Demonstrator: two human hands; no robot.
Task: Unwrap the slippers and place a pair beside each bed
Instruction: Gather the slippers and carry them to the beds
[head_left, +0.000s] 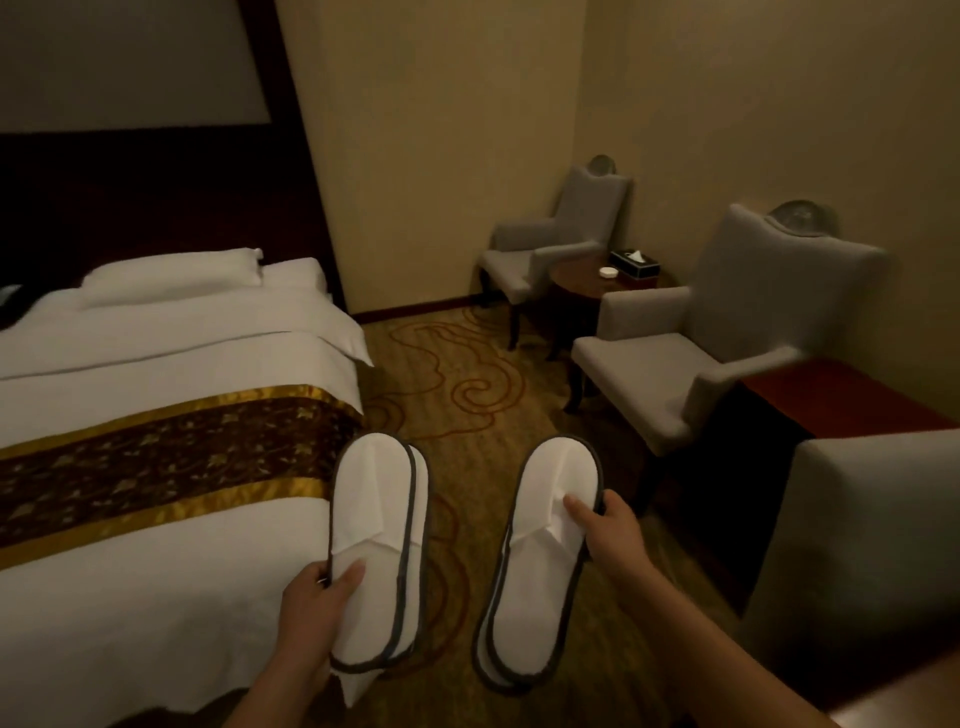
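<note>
My left hand (317, 597) grips a stacked pair of flat white slippers with grey edging (379, 525), held over the bed's right edge. A second stacked pair of white slippers (540, 540) is pinched at its right rim by my right hand (608, 525), above the patterned carpet. Both pairs are bare, with no wrapping visible. The bed (156, 338) with white linen and a brown-gold runner lies to the left.
A strip of patterned carpet (457, 384) runs between the bed and two grey armchairs (696, 353) on the right. A small round wooden table (587, 286) between the chairs carries a tissue box and a small dish. A dark wood desk (841, 400) stands at right.
</note>
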